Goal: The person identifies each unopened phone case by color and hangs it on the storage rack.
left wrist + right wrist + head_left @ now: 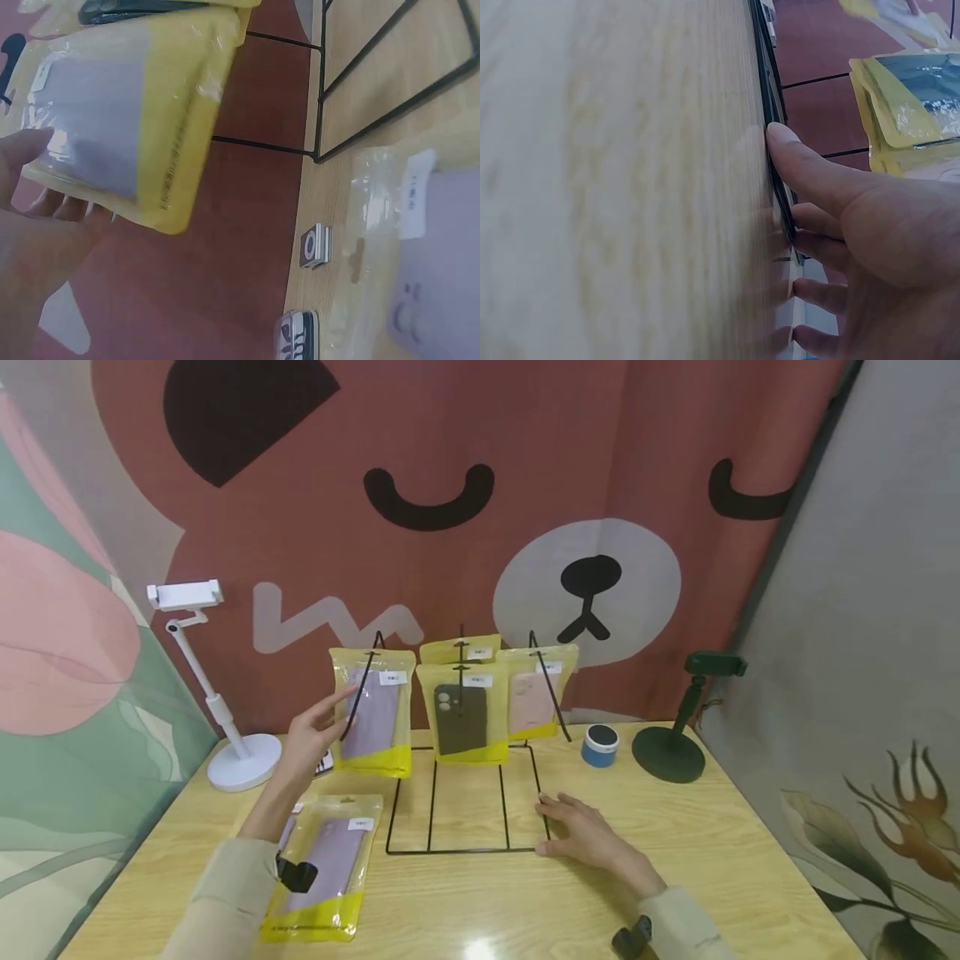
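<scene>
A black wire display rack [465, 850] stands on the wooden table [750, 860], hung with yellow-backed phone-case packets. My left hand [315, 735] is raised, its straight fingers touching the left edge of the hanging lilac-case packet [371, 722]. In the left wrist view the thumb and fingers [60, 206] lie along that packet [112, 120]. My right hand [577, 831] lies flat on the table, its fingertips [780, 139] pressed against the rack's base wire [769, 90] at the front right corner. A second lilac-case packet [322, 868] lies flat under my left forearm.
A dark-case packet [461, 718] and a pink-case packet [532, 702] hang further right on the rack. A white phone stand [232, 760] is at the back left; a blue round speaker [600, 745] and a dark green stand [671, 752] are at the back right. Small striped items [315, 246] lie near the packets.
</scene>
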`<state>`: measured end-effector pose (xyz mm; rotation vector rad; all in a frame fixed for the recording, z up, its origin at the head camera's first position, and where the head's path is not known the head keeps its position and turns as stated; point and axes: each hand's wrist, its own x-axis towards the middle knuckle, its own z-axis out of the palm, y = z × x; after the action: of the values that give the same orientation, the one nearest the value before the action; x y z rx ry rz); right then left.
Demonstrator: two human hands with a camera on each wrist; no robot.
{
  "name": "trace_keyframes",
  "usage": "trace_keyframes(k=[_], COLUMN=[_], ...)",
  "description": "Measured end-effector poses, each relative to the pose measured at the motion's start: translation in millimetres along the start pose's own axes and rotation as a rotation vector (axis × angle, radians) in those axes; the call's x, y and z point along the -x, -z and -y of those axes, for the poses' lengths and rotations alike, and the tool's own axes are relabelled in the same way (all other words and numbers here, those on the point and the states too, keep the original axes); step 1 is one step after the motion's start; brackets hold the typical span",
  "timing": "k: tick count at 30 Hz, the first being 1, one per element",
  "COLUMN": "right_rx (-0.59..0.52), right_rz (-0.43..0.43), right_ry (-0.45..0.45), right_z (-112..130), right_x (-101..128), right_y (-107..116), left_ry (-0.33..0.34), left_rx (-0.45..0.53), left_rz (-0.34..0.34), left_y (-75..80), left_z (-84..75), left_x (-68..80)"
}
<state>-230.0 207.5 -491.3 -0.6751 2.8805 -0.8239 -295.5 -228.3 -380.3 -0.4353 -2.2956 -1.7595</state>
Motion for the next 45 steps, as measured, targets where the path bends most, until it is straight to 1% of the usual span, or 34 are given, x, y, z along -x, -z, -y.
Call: trace_keyframes(k=[2, 3, 5, 7, 10, 11, 14, 15, 16, 18, 20, 22, 23, 25, 27, 30, 34, 37, 41, 44, 45], right_rx=[-0.002, -0.003, -0.005, -0.006, 0.004, 0.008, 0.024, 0.025, 0.027, 0.033, 0.034, 0.035, 0.035, 0.033, 0.032, 0.03, 0.026, 0.028, 0.029, 0.014, 0.008], right_rz=[0.0, -0.001, -0.001, 0.005, 0.006, 0.004, -0.005, -0.008, -0.005, -0.004, -0.005, -0.006, -0.009, -0.009, -0.01, -0.007, -0.012, -0.02, -0.022, -0.009, -0.004], right_ry=[0.003, 0.003, 0.005, 0.005, 0.002, -0.001, -0.008, -0.008, -0.01, -0.006, -0.005, -0.009, -0.009, -0.012, -0.011, -0.007, -0.004, -0.004, -0.004, 0.004, 0.007], right_z=[0.7, 0.7, 0.9, 1.4, 1.6, 1.5, 0.4, 0.1, -0.1, -0.8, -1.3, -1.3, -1.3, -1.1, -0.7, -0.2, -0.5, -1.0, -0.5, 1.2, 1.6], right_x=[-0.1, -0.2, 0.1, 0.2, 0.0, -0.1, -0.3, -0.1, -0.1, -0.2, -0.2, -0.2, -0.3, -0.6, -0.8, -1.1, -1.3, -1.2, -0.9, 0.0, 0.3], right_y=[-3.0, -4.4, -6.3, -7.0, -6.4, -5.8, -3.9, -3.1, -2.5, -1.8, -1.2, -1.0, -1.0, -1.2, -1.5, -2.2, -1.7, -1.1, -0.7, -0.2, 0.0], left_ry=[0.013, 0.016, 0.019, -0.004, -0.045, -0.053, -0.052, -0.053, -0.033, 0.057, 0.195, 0.353, 0.416, 0.5, 0.542, 0.571, 0.573, 0.543, 0.499, 0.486, 0.466], left_rx=[-0.008, -0.025, -0.074, -0.146, -0.268, -0.307, -0.452, -0.519, -0.588, -0.719, -0.809, -0.871, -0.882, -0.888, -0.907, -0.948, -0.974, -0.967, -0.939, -0.935, -0.935], left_rz=[0.008, 0.01, 0.001, -0.031, -0.068, -0.067, -0.028, -0.022, -0.014, 0.021, 0.066, 0.148, 0.181, 0.218, 0.227, 0.231, 0.235, 0.215, 0.186, 0.196, 0.2], left_y=[-0.1, -0.3, 0.2, 2.2, 10.9, 14.8, 27.6, 32.1, 37.1, 46.5, 56.1, 64.7, 68.4, 74.8, 78.3, 80.7, 80.2, 80.4, 85.3, 93.0, 96.0], left_z=[-4.1, -6.2, -9.1, -7.5, 7.2, 11.9, 28.5, 35.2, 41.6, 53.8, 64.6, 72.3, 75.7, 80.6, 81.7, 78.7, 68.8, 62.7, 61.3, 62.8, 63.0], left_x=[-2.1, -0.6, 6.2, 16.9, 36.9, 44.7, 69.0, 77.6, 86.5, 103.5, 117.6, 128.7, 133.5, 141.2, 148.0, 156.2, 160.5, 159.9, 157.6, 155.9, 155.3])
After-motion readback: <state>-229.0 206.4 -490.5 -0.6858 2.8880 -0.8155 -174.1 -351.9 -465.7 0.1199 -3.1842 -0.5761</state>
